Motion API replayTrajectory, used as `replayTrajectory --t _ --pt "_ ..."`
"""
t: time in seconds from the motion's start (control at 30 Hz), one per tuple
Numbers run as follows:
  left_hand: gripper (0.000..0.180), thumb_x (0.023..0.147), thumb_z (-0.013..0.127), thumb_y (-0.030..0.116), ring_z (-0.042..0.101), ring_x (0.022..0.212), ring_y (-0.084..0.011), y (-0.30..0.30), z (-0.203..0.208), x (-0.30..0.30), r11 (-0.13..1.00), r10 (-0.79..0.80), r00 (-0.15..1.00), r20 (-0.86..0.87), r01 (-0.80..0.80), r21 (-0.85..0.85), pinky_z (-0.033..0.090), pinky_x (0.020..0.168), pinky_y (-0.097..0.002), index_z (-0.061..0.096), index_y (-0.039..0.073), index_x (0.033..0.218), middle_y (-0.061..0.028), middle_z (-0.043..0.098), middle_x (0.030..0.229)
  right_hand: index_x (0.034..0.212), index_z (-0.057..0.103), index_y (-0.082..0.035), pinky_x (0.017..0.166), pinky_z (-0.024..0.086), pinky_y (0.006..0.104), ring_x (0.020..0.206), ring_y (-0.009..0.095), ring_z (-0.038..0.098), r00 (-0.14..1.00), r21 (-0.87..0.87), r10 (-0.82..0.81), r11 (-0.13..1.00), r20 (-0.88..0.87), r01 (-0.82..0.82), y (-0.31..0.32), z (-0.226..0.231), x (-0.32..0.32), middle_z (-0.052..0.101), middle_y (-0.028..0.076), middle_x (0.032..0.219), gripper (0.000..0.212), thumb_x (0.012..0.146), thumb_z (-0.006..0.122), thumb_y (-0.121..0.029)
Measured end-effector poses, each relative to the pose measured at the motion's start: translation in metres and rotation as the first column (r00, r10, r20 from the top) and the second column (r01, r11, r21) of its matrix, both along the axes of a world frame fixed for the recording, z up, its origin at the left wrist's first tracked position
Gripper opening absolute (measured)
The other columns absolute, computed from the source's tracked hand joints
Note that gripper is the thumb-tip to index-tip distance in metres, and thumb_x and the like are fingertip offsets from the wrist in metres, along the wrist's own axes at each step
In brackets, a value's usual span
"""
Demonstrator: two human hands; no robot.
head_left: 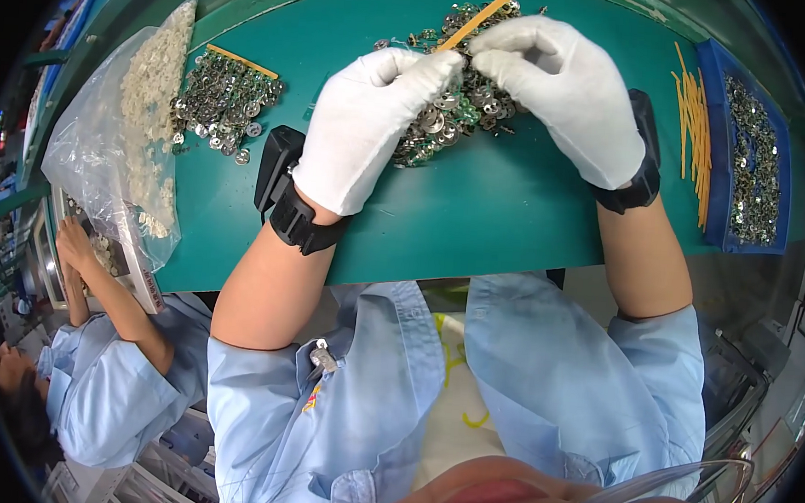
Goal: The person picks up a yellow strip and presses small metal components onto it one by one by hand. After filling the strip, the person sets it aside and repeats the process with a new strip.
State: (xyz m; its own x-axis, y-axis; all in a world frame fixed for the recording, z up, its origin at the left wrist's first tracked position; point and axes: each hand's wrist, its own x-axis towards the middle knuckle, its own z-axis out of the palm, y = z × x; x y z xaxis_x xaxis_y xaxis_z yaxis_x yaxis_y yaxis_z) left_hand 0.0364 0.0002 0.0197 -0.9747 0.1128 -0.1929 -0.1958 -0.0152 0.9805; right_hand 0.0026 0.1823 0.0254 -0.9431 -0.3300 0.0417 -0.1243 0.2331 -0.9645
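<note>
Both of my hands wear white gloves. My left hand (370, 111) pinches the lower end of a narrow yellow-orange strip (479, 18), which slants up to the right. Close beside it, my right hand (564, 91) has its thumb and fingers drawn together near the strip; whatever they hold is hidden. Beneath and behind the fingertips lies a heap of small silver metal parts with round discs and green pieces (440, 125). The gloves cover some of that heap.
Left on the green table (478, 228) lies another pile of metal parts (223, 102) with a yellow strip (242, 61) along it, beside a plastic bag of whitish pieces (154, 89). Loose strips (690, 140) and a blue bin (716, 178) of parts stand right. A co-worker (123, 382) sits left.
</note>
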Motion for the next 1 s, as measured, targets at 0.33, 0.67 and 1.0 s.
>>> replayTrajectory --t 0.33,0.67,1.0 --pt "0.036 0.094 0.055 0.035 0.037 0.063 -0.0041 -0.001 -0.007 -0.002 0.989 0.012 0.993 -0.121 -0.03 -0.145 0.034 0.058 -0.0201 0.062 0.001 0.084 0.0054 0.047 0.068 0.087 0.068 -0.002 0.068 0.046 0.0265 0.075 0.018 0.06 0.873 0.323 0.08 0.942 -0.481 0.091 0.001 0.005 -0.003 0.063 0.009 0.085 0.011 0.08 0.066 -0.01" --pt "0.035 0.096 0.05 0.033 0.037 0.068 -0.0028 -0.001 -0.004 -0.002 0.995 -0.048 0.998 0.044 0.044 0.093 0.032 0.061 -0.0188 0.06 0.002 0.083 0.0068 0.044 0.071 0.089 0.068 -0.003 0.071 0.046 0.0275 0.079 0.02 0.06 0.901 0.127 -0.065 0.983 -0.428 0.131 0.01 0.0 -0.006 0.062 0.009 0.086 0.011 0.081 0.065 -0.011" --pt "0.032 0.097 0.049 0.03 0.04 0.069 -0.0028 -0.004 0.001 -0.002 0.994 0.1 0.994 -0.036 -0.098 0.054 0.033 0.062 -0.0176 0.064 0.001 0.097 0.0066 0.051 0.076 0.089 0.067 -0.002 0.074 0.045 0.0271 0.082 0.018 0.059 0.797 0.281 0.087 0.954 -0.598 0.106 -0.002 0.005 -0.003 0.062 0.008 0.087 0.011 0.082 0.064 -0.01"
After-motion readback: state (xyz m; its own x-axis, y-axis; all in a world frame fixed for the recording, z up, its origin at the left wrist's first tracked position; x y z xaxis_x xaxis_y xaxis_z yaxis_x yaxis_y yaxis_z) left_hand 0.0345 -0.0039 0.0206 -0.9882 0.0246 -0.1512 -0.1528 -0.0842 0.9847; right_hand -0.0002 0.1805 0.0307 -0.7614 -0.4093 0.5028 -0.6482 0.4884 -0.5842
